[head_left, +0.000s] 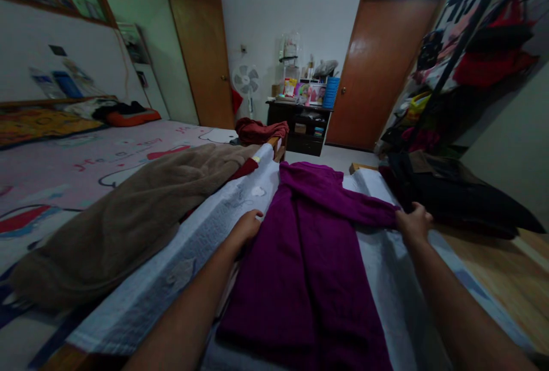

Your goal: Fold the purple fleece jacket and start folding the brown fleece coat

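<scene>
A long purple coat (300, 256) lies spread over a pale blue-white patterned sheet (377, 268), its collar end away from me. One sleeve (364, 206) stretches across the upper part toward the right. At that sleeve's end, my right hand (415, 223) is closed on the cuff. My left hand (247, 227) is at the coat's left edge, fingers curled in against the cloth; the fingertips are partly hidden. To the left of my left arm, a brown fleecy garment (141, 216) lies lengthwise.
A bed with a pink printed sheet (128, 148) fills the left side. Dark folded clothes (454, 194) are piled at right, below hanging clothes (493, 62). Rust-red cloth (261, 130), a fan (246, 80) and a black cabinet (304, 142) stand farther back.
</scene>
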### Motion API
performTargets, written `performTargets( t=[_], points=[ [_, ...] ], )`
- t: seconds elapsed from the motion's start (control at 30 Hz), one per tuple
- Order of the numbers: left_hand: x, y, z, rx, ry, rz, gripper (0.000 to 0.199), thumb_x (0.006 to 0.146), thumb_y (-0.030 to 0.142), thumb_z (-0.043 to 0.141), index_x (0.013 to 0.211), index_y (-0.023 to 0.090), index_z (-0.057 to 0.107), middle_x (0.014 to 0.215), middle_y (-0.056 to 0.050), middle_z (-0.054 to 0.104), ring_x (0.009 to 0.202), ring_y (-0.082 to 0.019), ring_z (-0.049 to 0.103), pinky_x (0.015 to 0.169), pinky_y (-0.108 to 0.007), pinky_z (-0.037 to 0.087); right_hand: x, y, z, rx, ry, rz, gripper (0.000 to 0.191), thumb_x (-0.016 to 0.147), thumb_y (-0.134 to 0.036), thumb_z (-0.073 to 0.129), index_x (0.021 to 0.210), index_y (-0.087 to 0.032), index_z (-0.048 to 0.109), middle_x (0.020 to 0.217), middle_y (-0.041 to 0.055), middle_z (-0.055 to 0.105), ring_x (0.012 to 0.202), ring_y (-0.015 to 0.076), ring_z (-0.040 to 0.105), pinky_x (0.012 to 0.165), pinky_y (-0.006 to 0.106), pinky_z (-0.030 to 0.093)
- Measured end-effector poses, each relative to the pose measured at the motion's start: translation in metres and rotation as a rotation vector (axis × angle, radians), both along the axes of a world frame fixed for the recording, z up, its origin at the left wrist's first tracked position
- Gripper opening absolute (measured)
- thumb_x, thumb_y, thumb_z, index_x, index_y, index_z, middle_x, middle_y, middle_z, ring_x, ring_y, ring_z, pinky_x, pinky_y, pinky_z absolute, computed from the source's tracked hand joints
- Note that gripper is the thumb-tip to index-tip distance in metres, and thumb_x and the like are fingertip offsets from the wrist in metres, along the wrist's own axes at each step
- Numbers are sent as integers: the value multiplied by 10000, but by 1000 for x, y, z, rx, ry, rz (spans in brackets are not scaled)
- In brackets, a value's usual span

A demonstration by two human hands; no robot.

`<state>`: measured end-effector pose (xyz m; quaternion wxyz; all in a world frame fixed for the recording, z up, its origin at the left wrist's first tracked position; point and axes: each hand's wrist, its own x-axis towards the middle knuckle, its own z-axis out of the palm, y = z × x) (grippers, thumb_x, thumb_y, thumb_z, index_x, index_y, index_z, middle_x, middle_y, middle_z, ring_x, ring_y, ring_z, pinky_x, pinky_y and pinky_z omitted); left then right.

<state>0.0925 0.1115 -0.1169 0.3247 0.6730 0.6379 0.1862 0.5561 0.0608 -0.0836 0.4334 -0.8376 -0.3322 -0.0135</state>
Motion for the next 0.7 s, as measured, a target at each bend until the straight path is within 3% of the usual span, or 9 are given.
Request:
performTargets(
  t=[0.07, 0.17, 0.23, 0.3, 0.4, 0.53, 0.7],
  points=[
    [-2, 0, -1, -26, -23, 12, 263, 779, 211, 618, 1030, 143, 658, 728, -48, 712, 666, -173, 656, 609, -237, 473, -35, 2, -5, -25, -125, 54, 532, 701, -210, 592, 1221, -117, 534, 1249, 210, 510, 1193, 353, 486, 1042, 492, 374],
    [-4, -3, 0, -30, -33, 23, 218, 787, 149, 572, 976, 145, 681, 693, -33, 701, 586, -140, 627, 570, -221, 458, -104, 9, -8, 39, -254, 423, 411, 729, -183, 497, 1128, -141, 588, 1178, 156, 575, 1187, 297, 484, 1065, 451, 345],
    [-5, -6, 2, 15, -20, 38, 250, 793, 104, 529, 981, 144, 689, 795, -58, 723, 675, -147, 650, 638, -231, 475, -151, 12, -10, 91, -250, 684, 328, 734, -164, 477, 1027, -177, 622, 1115, 113, 609, 1107, 255, 531, 1027, 415, 386],
    [-5, -11, 4, 86, -3, 51, 292, 805, 85, 499, 1020, 146, 688, 959, -88, 726, 852, -168, 660, 767, -254, 479, -192, 13, -12, 115, -229, 843, 272, 761, -149, 466, 970, -189, 636, 1079, 99, 619, 1050, 230, 554, 987, 386, 415],
    [-4, -20, 7, 168, -1, 32, 320, 829, 96, 483, 1072, 179, 675, 1103, -71, 703, 1024, -175, 625, 903, -264, 442, -239, 8, -15, 20, -208, 1091, 240, 794, -140, 495, 978, -196, 639, 1016, 71, 634, 979, 193, 573, 936, 330, 437],
    [-2, -30, 7, 289, 117, -51, 268, 854, 138, 470, 1002, 208, 682, 1044, -43, 706, 1001, -174, 626, 911, -263, 436, -271, -4, -25, -103, -302, 1186, 214, 793, -108, 535, 956, -184, 651, 1048, 72, 621, 1021, 194, 541, 939, 321, 410],
    [-3, -36, 4, 410, 303, -272, 178, 813, 153, 512, 878, 195, 672, 985, -64, 666, 942, -182, 607, 862, -265, 440, -275, -12, -36, -259, -347, 1270, 219, 793, -124, 558, 976, -175, 666, 1068, 77, 633, 1016, 191, 556, 925, 306, 406]
  ],
)
